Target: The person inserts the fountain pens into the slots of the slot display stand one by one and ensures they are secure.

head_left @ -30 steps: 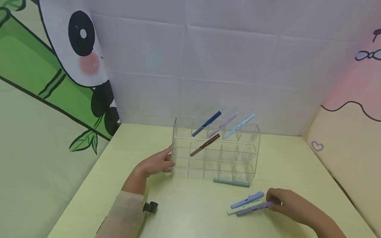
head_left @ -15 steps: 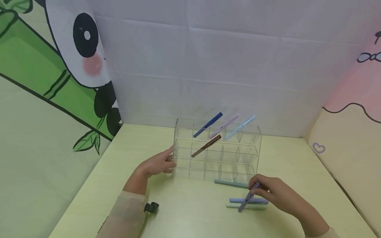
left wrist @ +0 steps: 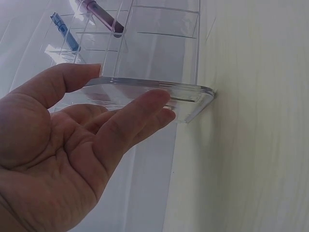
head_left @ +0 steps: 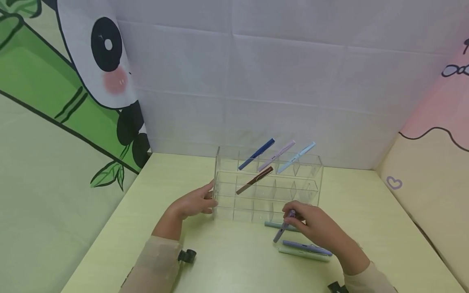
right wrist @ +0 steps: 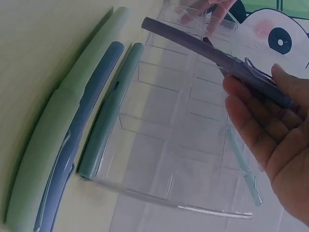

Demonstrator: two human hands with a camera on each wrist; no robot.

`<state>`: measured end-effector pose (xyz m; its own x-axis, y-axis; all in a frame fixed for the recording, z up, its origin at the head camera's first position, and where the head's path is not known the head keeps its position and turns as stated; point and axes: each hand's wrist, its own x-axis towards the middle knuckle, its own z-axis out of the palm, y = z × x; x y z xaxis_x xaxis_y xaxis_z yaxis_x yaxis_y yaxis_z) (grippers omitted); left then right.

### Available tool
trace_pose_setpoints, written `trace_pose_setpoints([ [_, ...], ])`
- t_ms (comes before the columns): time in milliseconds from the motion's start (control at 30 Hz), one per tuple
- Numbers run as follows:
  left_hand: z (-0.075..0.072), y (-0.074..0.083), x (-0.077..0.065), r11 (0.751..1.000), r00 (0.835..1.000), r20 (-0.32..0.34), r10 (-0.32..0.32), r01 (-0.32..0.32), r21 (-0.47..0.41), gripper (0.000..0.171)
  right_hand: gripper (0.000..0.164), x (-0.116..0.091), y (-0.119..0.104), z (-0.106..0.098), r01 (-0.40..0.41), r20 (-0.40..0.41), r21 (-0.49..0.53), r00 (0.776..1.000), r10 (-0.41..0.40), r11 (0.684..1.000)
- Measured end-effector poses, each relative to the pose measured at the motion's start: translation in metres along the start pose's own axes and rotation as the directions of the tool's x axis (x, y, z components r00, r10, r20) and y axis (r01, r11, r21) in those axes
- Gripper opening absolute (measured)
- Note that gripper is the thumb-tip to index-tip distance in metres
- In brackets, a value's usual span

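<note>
My right hand (head_left: 311, 221) pinches a dark purple pen (right wrist: 193, 46), raised and slanting in front of the clear acrylic pen stand (head_left: 264, 191). The left hand (head_left: 192, 200) holds the stand's left side panel; in the left wrist view its thumb and fingers lie on either side of the panel's edge. On the stand rest a dark blue pen (head_left: 256, 154), a light purple pen (head_left: 276, 156), a light blue pen (head_left: 296, 157) and, one tier lower, a brown pen (head_left: 254, 180).
A teal pen (head_left: 278, 226) lies along the stand's front foot, partly hidden by the right hand. Nearer on the table, a blue-violet pen (head_left: 304, 246) and a pale green pen (head_left: 304, 254) lie side by side. A white cloth backdrop (head_left: 275, 81) stands behind the stand.
My right hand has lifted the dark purple pen off the table, from beside the other two, and moved it left toward the stand. The left hand has stayed at the stand's side.
</note>
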<state>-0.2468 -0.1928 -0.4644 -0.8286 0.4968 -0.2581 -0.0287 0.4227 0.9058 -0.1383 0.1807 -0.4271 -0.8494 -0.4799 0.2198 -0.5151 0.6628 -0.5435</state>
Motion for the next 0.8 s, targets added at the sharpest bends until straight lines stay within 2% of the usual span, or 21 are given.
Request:
trace_pose_setpoints([
  [133, 0.000, 0.000, -0.001, 1.000, 1.000, 0.002, 0.009, -0.009, 0.003, 0.082, 0.013, 0.013, -0.004, 0.009, 0.017, -0.010, -0.064, 1.000, -0.018, 0.998],
  [233, 0.001, 0.000, -0.001, 1.000, 1.000, -0.006, 0.005, -0.005, 0.000, 0.082, 0.012, 0.019, -0.006, 0.014, 0.023, -0.012, -0.071, 1.000, -0.024, 0.997],
  [433, 0.002, 0.000, 0.001, 1.000, 1.000, 0.000, 0.027, -0.027, -0.001, 0.081, 0.008, 0.023, -0.007, 0.023, 0.000, -0.001, -0.088, 1.000, 0.000, 0.996],
  [600, 0.002, 0.001, 0.001, 1.000, 1.000, -0.003, 0.031, -0.031, 0.000, 0.080, 0.007, 0.024, -0.004, 0.028, 0.024, -0.031, -0.116, 0.999, -0.028, 0.993],
  [800, 0.001, 0.000, 0.002, 1.000, 1.000, -0.008, 0.016, -0.016, 0.008, 0.082, 0.022, 0.024, 0.001, 0.035, 0.042, -0.042, -0.103, 0.998, -0.047, 0.994],
])
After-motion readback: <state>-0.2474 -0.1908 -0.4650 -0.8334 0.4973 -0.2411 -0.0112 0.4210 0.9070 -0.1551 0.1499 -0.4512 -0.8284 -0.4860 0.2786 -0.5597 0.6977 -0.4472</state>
